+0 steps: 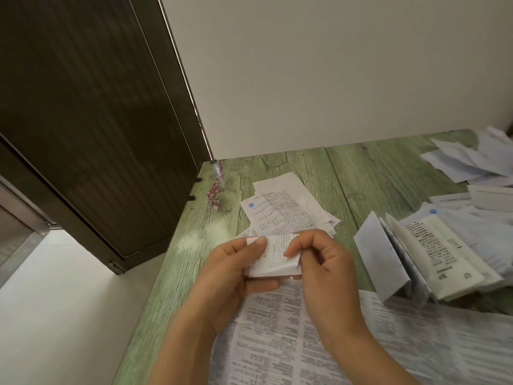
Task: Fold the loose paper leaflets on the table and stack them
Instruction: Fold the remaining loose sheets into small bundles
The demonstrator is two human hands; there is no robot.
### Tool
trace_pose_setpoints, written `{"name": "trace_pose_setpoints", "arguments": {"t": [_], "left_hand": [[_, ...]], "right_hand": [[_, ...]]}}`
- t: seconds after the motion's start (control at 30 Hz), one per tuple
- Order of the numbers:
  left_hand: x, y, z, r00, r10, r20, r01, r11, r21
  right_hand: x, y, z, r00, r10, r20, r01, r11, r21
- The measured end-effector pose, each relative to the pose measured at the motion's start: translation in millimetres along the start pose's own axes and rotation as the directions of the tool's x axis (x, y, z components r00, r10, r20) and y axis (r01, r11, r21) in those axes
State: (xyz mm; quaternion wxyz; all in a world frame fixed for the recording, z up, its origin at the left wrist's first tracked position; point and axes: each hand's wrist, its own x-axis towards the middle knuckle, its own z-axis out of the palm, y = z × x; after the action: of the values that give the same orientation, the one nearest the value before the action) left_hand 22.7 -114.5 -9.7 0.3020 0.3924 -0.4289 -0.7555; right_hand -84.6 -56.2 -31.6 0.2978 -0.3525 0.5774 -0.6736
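A small folded white leaflet (pixel 274 258) with fine print is held above the green wooden table (pixel 361 173). My left hand (pixel 236 273) pinches its left edge, thumb on top. My right hand (pixel 319 268) pinches its right edge between thumb and fingers. Just beyond the hands lies a small stack of folded leaflets (pixel 286 209). A large unfolded printed sheet (pixel 277 337) lies flat under my forearms.
To the right a concertina-folded leaflet (pixel 410 259) stands half open. Loose white papers (pixel 466 162) lie at the far right. The table meets a white wall at the back. A dark door (pixel 83 120) stands left of the table's edge.
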Motion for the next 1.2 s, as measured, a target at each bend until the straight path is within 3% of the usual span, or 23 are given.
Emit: {"name": "trace_pose_setpoints", "arguments": {"t": [0.13,0.3,0.4,0.57,0.7,0.77,0.83,0.9,0.97,1.07,1.13,1.2], "left_hand": [[2.9,-3.1,-3.1,0.992,0.111,-0.056,-0.106,0.991,0.082],[4.3,-8.7,-2.5,0.982,0.185,-0.039,-0.172,0.960,0.221],[3.8,-8.7,0.1,0.961,0.264,-0.083,-0.230,0.928,0.294],[4.7,-7.3,-3.5,0.927,0.310,-0.212,-0.247,0.928,0.280],[5.0,-8.9,-3.9,0.960,0.224,-0.170,-0.189,0.962,0.199],[6.4,-7.3,-7.4,0.949,0.211,-0.233,-0.173,0.970,0.171],[7.3,-4.3,-13.3,0.898,0.247,-0.364,-0.192,0.965,0.181],[8.6,-4.1,-20.9,0.803,0.317,-0.505,-0.199,0.941,0.274],[10.3,-7.3,-28.1,0.675,0.418,-0.608,-0.183,0.893,0.410],[11.9,-13.2,-30.8,0.526,0.567,-0.634,-0.119,0.787,0.606],[12.2,-17.3,-32.3,0.506,0.647,-0.571,-0.010,0.666,0.746],[13.4,-20.9,-34.7,0.521,0.693,-0.499,0.114,0.523,0.845]], "right_hand": [[-3.5,-6.1,1.8,1.000,0.021,-0.011,-0.019,0.988,0.150],[-2.5,-0.5,0.2,0.998,-0.058,0.026,0.061,0.988,-0.142],[-0.3,1.2,0.3,0.997,-0.068,-0.022,0.062,0.978,-0.200],[1.6,5.8,4.5,0.994,-0.030,-0.105,0.012,0.985,-0.170],[2.2,4.8,2.1,0.986,-0.038,-0.161,0.020,0.994,-0.110],[3.8,4.2,-0.5,0.986,-0.048,-0.158,0.036,0.996,-0.079],[4.7,5.0,-1.5,0.980,-0.145,-0.135,0.119,0.976,-0.180],[2.8,7.7,-2.6,0.940,-0.331,-0.082,0.262,0.854,-0.449],[1.7,15.1,-1.1,0.909,-0.415,0.050,0.339,0.663,-0.667],[-2.5,22.8,-0.6,0.908,-0.274,0.318,0.412,0.432,-0.802],[-1.1,23.8,-3.5,0.917,-0.130,0.378,0.395,0.428,-0.813],[0.6,25.4,-5.0,0.938,-0.129,0.321,0.346,0.347,-0.872]]}}
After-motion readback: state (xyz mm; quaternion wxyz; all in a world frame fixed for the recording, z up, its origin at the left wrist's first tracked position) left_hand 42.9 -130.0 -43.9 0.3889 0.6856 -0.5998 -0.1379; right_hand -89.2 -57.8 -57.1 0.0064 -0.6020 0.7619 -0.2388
